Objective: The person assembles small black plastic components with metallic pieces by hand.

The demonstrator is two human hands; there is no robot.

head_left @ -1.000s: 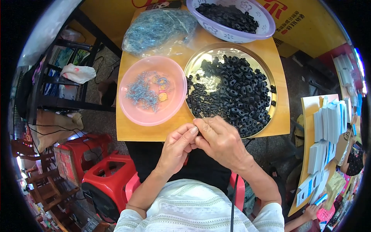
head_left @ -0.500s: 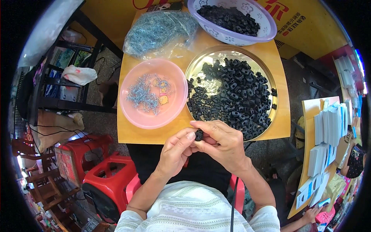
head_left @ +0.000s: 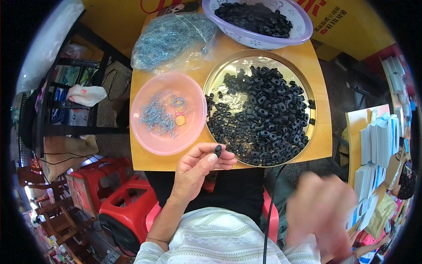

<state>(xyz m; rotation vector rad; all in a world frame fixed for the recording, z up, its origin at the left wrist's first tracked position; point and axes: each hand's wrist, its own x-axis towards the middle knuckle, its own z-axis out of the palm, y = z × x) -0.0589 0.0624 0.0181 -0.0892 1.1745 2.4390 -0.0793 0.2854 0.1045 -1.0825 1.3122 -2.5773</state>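
Observation:
Between thumb and fingers, my left hand (head_left: 203, 163) pinches a small black cord lock (head_left: 218, 151) just off the table's front edge. My right hand (head_left: 323, 211) is well off to the right, smeared by motion, so its fingers cannot be made out. A round gold tray (head_left: 233, 66) lies beyond the left hand, heaped with black plastic cord-lock parts (head_left: 272, 110), smaller pieces toward its left. Left of the tray, a pink bowl (head_left: 147, 143) contains many small metal springs (head_left: 158, 114).
A clear plastic bag of springs (head_left: 173, 42) lies at the back left of the wooden table (head_left: 323, 145). Behind the tray stands a purple-rimmed basin (head_left: 259, 42) of black parts. Red stools (head_left: 125, 198) are at left; stacked white packets (head_left: 373, 136) at right. A dark cable hangs nearby.
Both hands were together at the cord lock; my right hand has let go and swung away to the right and nearer. The left hand keeps the piece, shifted slightly left.

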